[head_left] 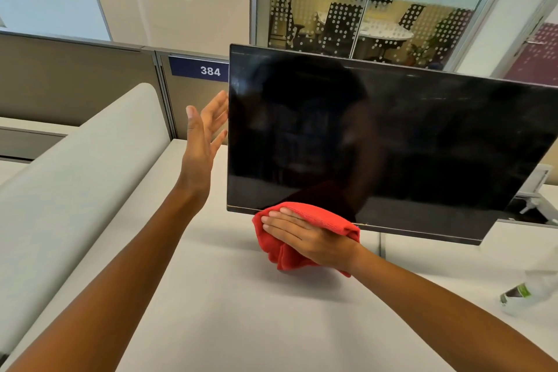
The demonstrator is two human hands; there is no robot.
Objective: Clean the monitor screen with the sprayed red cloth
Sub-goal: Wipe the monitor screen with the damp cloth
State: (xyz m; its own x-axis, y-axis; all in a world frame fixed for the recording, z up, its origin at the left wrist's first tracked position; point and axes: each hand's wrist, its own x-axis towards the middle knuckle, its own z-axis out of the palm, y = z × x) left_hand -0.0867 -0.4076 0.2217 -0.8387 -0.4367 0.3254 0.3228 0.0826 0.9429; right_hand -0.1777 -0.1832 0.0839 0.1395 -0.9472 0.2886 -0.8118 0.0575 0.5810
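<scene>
Wiping step is in hand, w/ the cloth at the bottom of the screen. The monitor [392,142] stands on the pale table [241,311], screen dark and off, tilted so its right side drops lower in view. Right hand [308,238] lies flat, fingers [280,220] together and stretched toward the left, pressing the red cloth [305,220] against the lower bezel near the monitor's bottom left; cloth is bunched, part of it on the glass edge and the rest hanging below the frame just over the table. So the hand is pressing it, palm down, not pinching it in a fist. Left hand [202,136] is open, fingers spread, empty, held upright just beside the monitor's left edge; fingertips look very near or touching the frame, can't tell which, prob. there to steady it. A spray bottle [525,293] lies blurred at the right edge of the table, well apart from both hands. Faint streaks show near the top left of the glass, so my guess is most of the screen needs more passes. Next move calls for sliding the cloth up and across in even strokes, light pressure, w/ the left hand bracing the frame so the panel doesn't swivel or tip back.
</scene>
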